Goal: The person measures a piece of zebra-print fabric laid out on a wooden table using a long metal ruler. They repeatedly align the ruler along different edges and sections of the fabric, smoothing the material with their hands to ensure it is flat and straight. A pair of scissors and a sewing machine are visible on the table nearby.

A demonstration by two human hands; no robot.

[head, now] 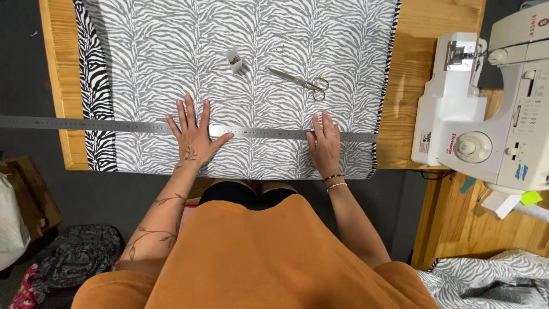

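A long metal ruler [86,125] lies across grey zebra-print fabric [251,34] spread on a wooden table [434,23]. My left hand [193,134] rests flat on the ruler with fingers spread apart. My right hand [325,144] presses flat on the ruler further right, fingers together. Neither hand holds anything. Beyond the ruler, silver scissors [300,83] and a small clip-like metal item [235,62] lie on the fabric.
A white sewing machine [492,109] stands at the right on a second wooden surface. More zebra fabric [486,280] is heaped at bottom right. Bags [74,257] sit on the dark floor at bottom left. The ruler's left end overhangs the table.
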